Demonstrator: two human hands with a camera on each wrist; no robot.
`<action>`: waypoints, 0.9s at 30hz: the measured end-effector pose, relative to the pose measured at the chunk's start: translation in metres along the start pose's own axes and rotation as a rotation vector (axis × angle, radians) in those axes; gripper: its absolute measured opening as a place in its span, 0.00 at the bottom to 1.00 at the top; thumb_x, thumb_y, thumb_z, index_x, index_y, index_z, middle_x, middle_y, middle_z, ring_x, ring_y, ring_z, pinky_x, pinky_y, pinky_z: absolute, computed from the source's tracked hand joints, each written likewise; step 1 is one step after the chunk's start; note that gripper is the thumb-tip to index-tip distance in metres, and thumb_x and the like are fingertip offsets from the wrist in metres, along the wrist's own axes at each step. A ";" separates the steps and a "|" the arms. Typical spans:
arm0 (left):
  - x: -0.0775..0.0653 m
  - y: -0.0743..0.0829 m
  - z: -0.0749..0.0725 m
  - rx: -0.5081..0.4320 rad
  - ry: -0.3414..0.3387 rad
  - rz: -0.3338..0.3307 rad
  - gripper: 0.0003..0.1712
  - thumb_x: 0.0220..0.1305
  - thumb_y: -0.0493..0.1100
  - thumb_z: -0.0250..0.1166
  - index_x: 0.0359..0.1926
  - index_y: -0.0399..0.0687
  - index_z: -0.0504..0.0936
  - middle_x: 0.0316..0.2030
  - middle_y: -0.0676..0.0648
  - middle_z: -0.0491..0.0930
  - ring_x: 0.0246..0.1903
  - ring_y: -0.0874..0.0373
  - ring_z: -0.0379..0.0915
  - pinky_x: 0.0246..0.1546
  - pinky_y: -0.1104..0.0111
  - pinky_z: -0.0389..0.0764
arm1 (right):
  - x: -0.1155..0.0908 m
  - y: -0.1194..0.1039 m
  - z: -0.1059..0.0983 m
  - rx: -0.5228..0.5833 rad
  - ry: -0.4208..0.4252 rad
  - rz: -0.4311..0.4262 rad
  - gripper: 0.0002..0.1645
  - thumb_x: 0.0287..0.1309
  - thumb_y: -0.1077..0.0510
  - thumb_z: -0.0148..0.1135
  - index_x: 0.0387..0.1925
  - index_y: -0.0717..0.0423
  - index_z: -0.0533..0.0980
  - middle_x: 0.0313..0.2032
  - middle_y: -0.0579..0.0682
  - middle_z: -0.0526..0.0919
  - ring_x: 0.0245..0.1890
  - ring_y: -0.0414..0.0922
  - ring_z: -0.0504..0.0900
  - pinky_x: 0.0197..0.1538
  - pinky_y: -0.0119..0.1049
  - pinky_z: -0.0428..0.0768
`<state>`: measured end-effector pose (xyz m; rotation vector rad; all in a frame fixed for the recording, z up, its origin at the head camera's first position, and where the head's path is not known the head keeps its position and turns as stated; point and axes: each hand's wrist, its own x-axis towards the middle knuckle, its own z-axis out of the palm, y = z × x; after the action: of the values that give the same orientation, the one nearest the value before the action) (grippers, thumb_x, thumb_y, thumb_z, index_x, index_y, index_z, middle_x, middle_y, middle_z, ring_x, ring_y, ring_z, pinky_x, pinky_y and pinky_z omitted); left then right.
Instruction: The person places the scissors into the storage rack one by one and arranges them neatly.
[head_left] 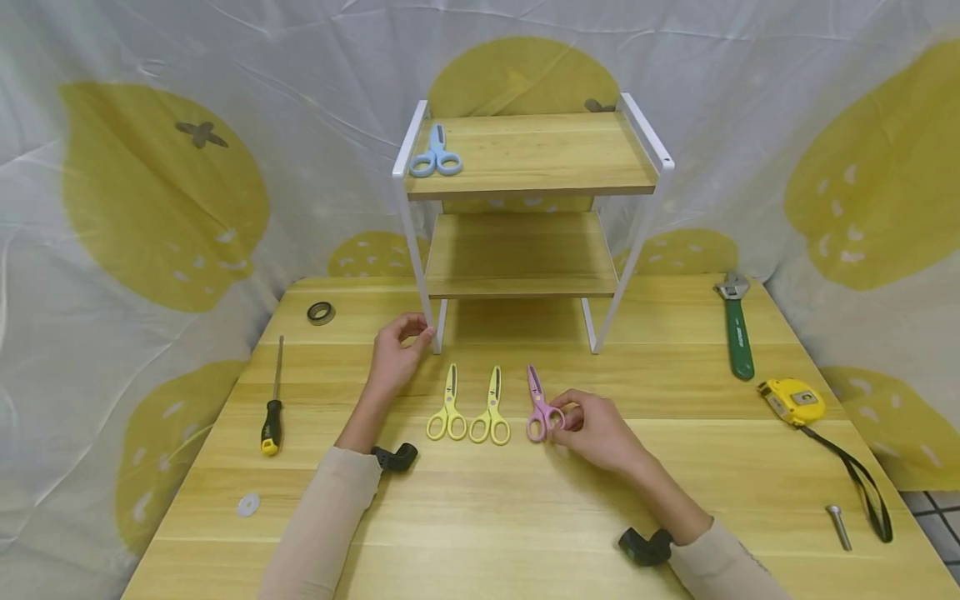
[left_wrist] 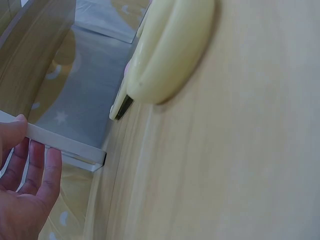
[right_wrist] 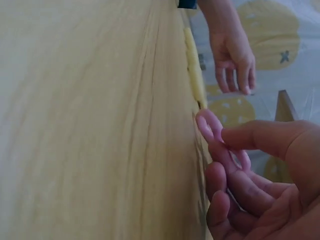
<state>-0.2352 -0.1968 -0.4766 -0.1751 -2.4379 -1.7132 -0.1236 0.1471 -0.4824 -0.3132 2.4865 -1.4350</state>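
Observation:
My right hand (head_left: 600, 429) pinches a handle loop of the pink scissors (head_left: 536, 398) between thumb and fingers. In the right wrist view, the pink handle (right_wrist: 209, 125) shows at the fingertips, low over the tabletop. My left hand (head_left: 396, 354) is at the front left leg of a two-tier shelf (head_left: 525, 192) with a white frame. Seen from the left wrist, the thumb and fingers hold the white leg (left_wrist: 70, 142) from both sides. Two yellow scissors (head_left: 447, 408) (head_left: 491, 408) lie side by side between the hands, blades pointing toward the shelf. Light blue scissors (head_left: 437, 154) rest on the top board's left end.
On the left lie a tape roll (head_left: 320, 313), a screwdriver (head_left: 273, 417) and a washer (head_left: 248, 504). Along the right are an adjustable wrench (head_left: 738, 333), a yellow tape measure (head_left: 797, 402) with a black strap, and a bolt (head_left: 838, 527). A lemon-print curtain (head_left: 300, 100) hangs behind the table.

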 end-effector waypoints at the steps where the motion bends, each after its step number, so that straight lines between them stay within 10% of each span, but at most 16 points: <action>1: 0.000 0.000 0.000 0.004 0.000 0.004 0.14 0.71 0.43 0.68 0.51 0.39 0.82 0.49 0.40 0.84 0.53 0.49 0.81 0.52 0.60 0.82 | 0.000 0.000 -0.001 0.005 -0.003 -0.004 0.22 0.56 0.64 0.74 0.52 0.62 0.79 0.29 0.47 0.87 0.28 0.42 0.82 0.27 0.30 0.77; 14: 0.000 -0.003 0.001 0.009 0.001 0.000 0.16 0.72 0.44 0.67 0.54 0.38 0.82 0.52 0.38 0.84 0.55 0.47 0.80 0.46 0.76 0.80 | -0.017 -0.042 -0.031 -0.003 0.029 -0.130 0.22 0.57 0.59 0.75 0.54 0.58 0.82 0.29 0.45 0.88 0.26 0.42 0.79 0.32 0.31 0.77; 27: 0.000 -0.005 0.002 0.001 0.008 -0.010 0.12 0.71 0.45 0.69 0.50 0.45 0.83 0.47 0.43 0.85 0.53 0.50 0.81 0.56 0.52 0.81 | -0.037 -0.135 -0.091 0.029 0.161 -0.329 0.23 0.58 0.59 0.77 0.55 0.54 0.81 0.31 0.47 0.88 0.31 0.44 0.85 0.29 0.32 0.76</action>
<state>-0.2361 -0.1967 -0.4823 -0.1566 -2.4381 -1.7131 -0.1102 0.1666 -0.3174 -0.6511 2.6312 -1.6783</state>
